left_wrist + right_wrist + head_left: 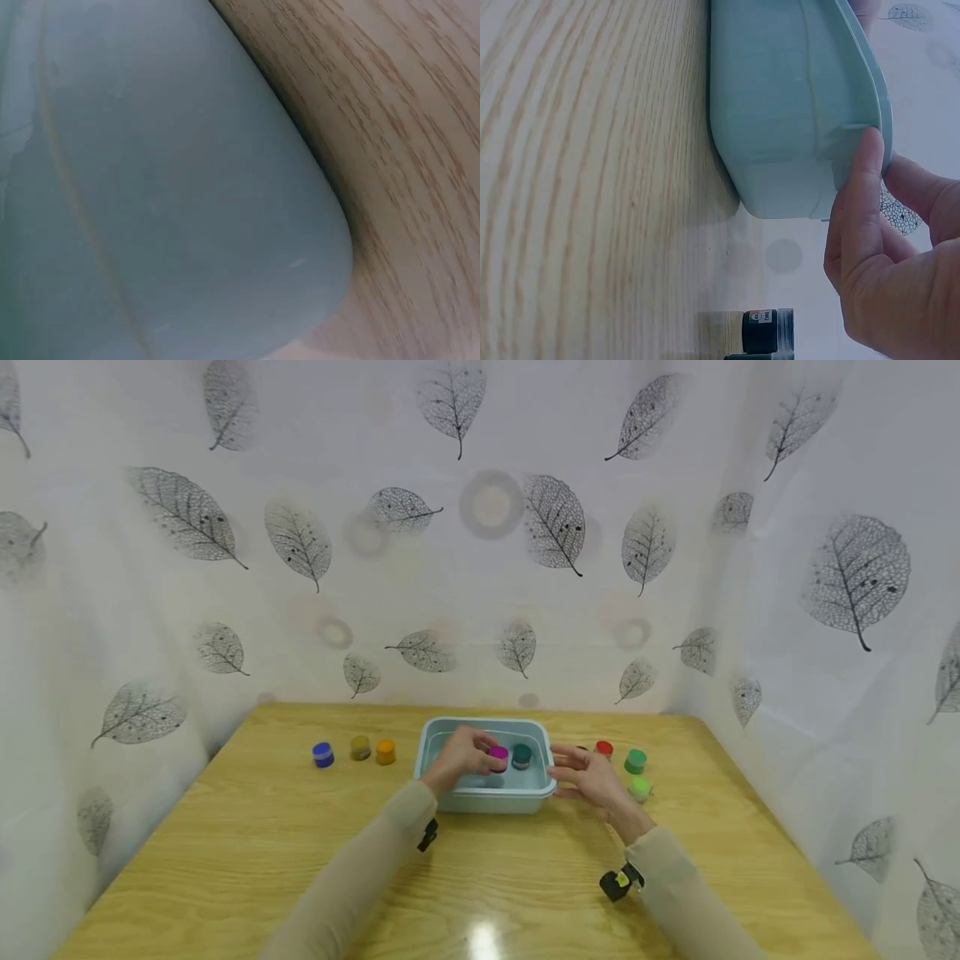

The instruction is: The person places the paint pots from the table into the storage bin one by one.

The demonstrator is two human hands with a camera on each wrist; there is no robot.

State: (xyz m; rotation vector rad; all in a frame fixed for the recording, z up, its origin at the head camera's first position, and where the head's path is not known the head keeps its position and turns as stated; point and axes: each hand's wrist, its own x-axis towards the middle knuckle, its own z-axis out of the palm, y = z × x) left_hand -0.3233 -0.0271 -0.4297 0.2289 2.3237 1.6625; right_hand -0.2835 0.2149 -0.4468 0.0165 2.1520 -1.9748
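In the head view, a light blue plastic basin [491, 803] stands on the table. My left hand [461, 756] reaches over its near left rim and pinches a small paint jar with a magenta lid [498, 752] inside it. Beside that jar, a dark teal jar [521, 755] sits in the basin. My right hand [596, 779] is at the basin's right end; in the right wrist view its thumb and fingertips [868, 150] grip the rim. Only the basin's outer wall [202, 187] and the tabletop show in the left wrist view, with the left hand's fingers hidden.
Left of the basin stand blue [323, 755], mustard [360, 747] and orange [386, 752] jars. To the right are red [603, 749], green [636, 762] and light green [640, 789] jars, plus a dark one partly behind my right hand. A leaf-patterned curtain [480, 585] surrounds the wooden table [247, 843].
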